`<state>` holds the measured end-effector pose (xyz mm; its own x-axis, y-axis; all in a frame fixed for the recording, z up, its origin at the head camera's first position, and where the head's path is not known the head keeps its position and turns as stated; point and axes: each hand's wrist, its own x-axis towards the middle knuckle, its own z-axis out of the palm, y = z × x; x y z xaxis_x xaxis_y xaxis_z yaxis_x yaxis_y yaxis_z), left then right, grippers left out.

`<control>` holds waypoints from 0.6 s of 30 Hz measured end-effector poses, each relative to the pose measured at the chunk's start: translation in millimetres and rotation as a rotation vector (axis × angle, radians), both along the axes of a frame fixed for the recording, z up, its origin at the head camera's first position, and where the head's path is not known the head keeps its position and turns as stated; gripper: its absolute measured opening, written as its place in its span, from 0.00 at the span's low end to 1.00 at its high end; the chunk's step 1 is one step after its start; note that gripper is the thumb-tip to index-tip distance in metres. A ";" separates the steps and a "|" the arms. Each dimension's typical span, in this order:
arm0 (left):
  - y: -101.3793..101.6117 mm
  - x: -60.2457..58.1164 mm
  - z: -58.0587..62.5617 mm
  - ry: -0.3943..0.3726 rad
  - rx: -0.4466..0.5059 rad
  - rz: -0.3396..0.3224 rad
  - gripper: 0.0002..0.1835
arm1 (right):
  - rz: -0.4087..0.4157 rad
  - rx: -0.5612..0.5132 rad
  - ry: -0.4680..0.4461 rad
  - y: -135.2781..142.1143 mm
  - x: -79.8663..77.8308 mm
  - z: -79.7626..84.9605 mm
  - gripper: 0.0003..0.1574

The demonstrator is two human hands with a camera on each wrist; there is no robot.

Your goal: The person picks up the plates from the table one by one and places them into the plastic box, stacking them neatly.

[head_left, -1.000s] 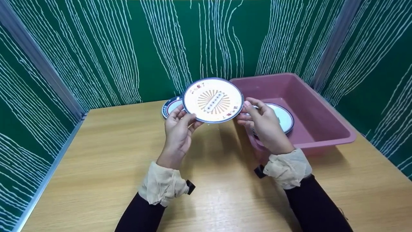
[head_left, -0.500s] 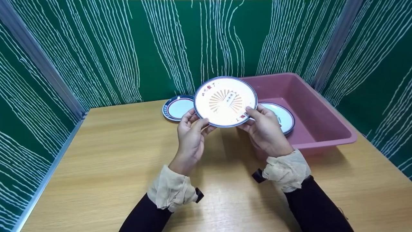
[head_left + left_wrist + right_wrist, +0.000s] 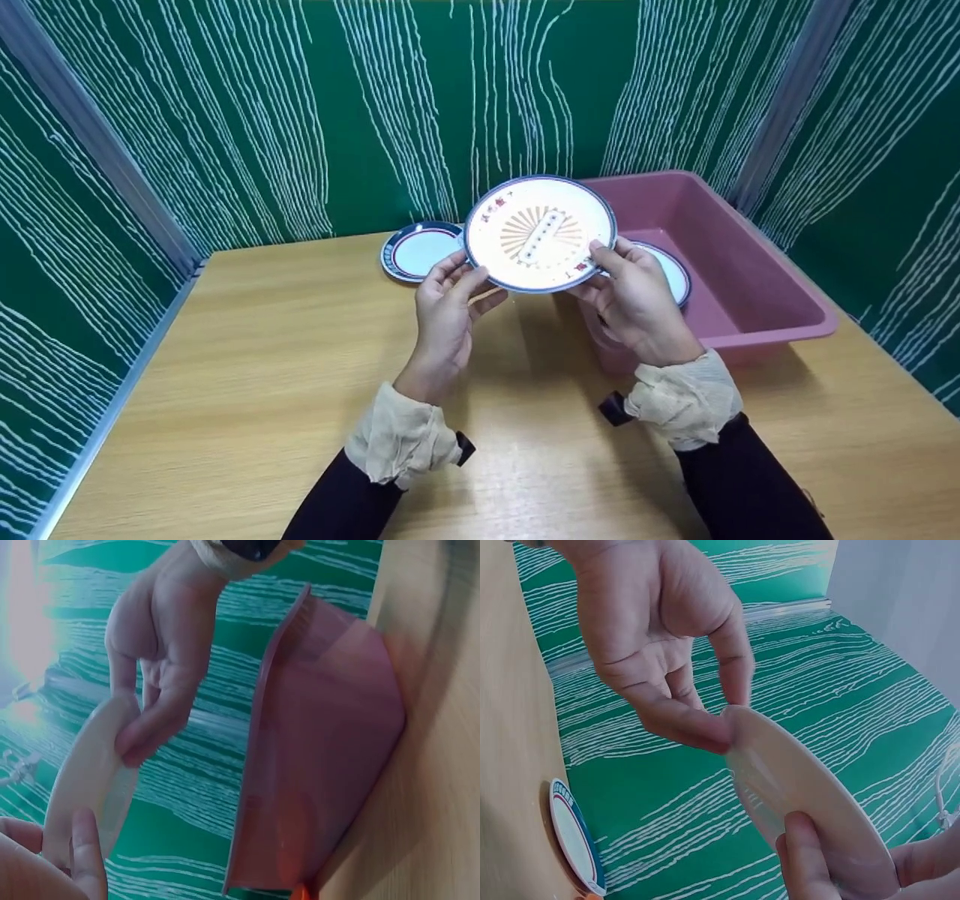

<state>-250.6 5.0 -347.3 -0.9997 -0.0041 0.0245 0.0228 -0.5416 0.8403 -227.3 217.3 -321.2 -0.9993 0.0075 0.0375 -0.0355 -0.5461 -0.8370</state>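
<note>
A round white plate (image 3: pixel 555 199) with a blue rim, tan rays and small red characters is raised above the table between both hands. My left hand (image 3: pixel 446 319) pinches its lower left edge, thumb on top and fingers beneath. My right hand (image 3: pixel 641 304) grips the lower right edge, its thumb lying over the face. In the left wrist view the plate (image 3: pixel 82 765) is tilted, nearly edge-on, the right hand (image 3: pixel 169 637) at its upper end. The right wrist view shows its underside (image 3: pixel 780 772), the left hand (image 3: pixel 652 637) pinching the far edge.
A pink plastic tub (image 3: pixel 780 335) stands at the right, another blue-rimmed plate (image 3: pixel 671 274) inside it, partly behind my right hand. At the back of the wooden table (image 3: pixel 262 360) lies a plate with a dark patterned rim (image 3: pixel 416 253). Green walls with white lines enclose the table.
The plate and my left hand have moved right, toward the tub. My right thumb has shifted from the plate's edge onto its face, and the plate on the table shows more fully.
</note>
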 end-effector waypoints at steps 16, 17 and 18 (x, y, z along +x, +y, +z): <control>-43.8 -70.7 -43.1 -0.109 -0.355 0.370 0.18 | -0.175 -0.008 -0.129 52.6 4.0 13.8 0.30; -46.9 -74.2 -45.7 -0.127 -0.386 0.381 0.19 | -0.186 -0.018 -0.139 57.0 3.5 14.1 0.31; -49.8 -77.5 -47.9 -0.147 -0.412 0.385 0.19 | -0.197 -0.031 -0.149 61.1 2.9 14.5 0.31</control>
